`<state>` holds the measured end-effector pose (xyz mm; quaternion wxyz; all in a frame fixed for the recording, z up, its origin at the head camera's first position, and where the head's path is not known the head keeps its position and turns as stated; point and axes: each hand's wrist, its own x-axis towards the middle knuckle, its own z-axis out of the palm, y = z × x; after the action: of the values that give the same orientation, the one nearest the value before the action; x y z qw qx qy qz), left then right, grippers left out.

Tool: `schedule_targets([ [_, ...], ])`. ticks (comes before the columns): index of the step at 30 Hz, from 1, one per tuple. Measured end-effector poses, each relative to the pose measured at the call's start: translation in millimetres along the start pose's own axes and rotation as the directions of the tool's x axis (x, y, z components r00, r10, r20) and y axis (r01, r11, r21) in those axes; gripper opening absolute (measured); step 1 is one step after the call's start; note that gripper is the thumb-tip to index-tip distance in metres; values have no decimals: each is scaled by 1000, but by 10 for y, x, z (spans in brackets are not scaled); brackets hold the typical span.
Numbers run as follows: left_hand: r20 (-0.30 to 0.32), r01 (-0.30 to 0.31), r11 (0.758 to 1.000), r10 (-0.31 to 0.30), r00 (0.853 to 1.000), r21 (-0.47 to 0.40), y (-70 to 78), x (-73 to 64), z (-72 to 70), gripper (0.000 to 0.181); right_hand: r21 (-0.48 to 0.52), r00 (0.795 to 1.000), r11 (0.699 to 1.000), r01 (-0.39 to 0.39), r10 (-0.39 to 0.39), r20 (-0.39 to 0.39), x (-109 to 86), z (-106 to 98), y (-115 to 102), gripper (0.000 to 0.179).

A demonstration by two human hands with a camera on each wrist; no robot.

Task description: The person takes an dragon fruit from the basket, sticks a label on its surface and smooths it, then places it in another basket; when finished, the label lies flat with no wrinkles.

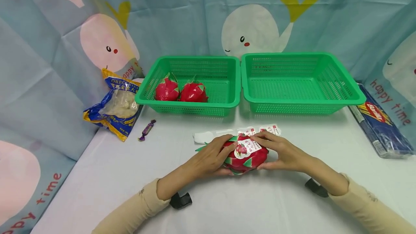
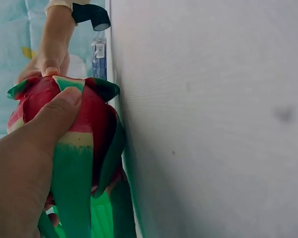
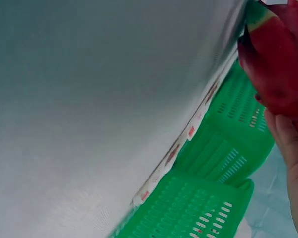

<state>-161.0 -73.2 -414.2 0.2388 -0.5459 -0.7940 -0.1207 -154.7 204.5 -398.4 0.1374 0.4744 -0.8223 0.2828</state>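
Observation:
A red dragon fruit [image 1: 251, 162] with green-tipped scales lies on its side on the white table, a white printed sticker [image 1: 248, 148] on its upper face. My left hand [image 1: 208, 158] grips the leafy left end; in the left wrist view its thumb presses along the red skin. Around the other end, my right hand [image 1: 287, 154] holds the fruit between thumb and fingers, the fingertips by the sticker's edge. Right behind the fruit lies a strip of stickers [image 1: 271, 129], partly hidden by fruit and hands. The right wrist view shows only part of the dragon fruit [image 3: 280, 64].
Two dragon fruits, one on the left [image 1: 167, 90] and one beside it [image 1: 194, 93], sit in the left green basket [image 1: 224, 100]. A second green basket [image 1: 302, 101] adjoins it. Left are a blue-yellow bag [image 1: 118, 104] and a purple-wrapped candy [image 1: 147, 130]; right, a blue package [image 1: 381, 125].

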Motion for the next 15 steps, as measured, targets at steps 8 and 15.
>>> schedule_targets([
  [8, -1, 16, 996, -17, 1000, -85, 12, -33, 2, 81, -37, 971, 981, 192, -196, -135, 29, 13, -58, 60],
  [15, 43, 23, 980, -15, 999, -196, 2, -15, -1, 68, -58, 999, 997, 44, -45, -3, 17, 19, -82, 64],
])
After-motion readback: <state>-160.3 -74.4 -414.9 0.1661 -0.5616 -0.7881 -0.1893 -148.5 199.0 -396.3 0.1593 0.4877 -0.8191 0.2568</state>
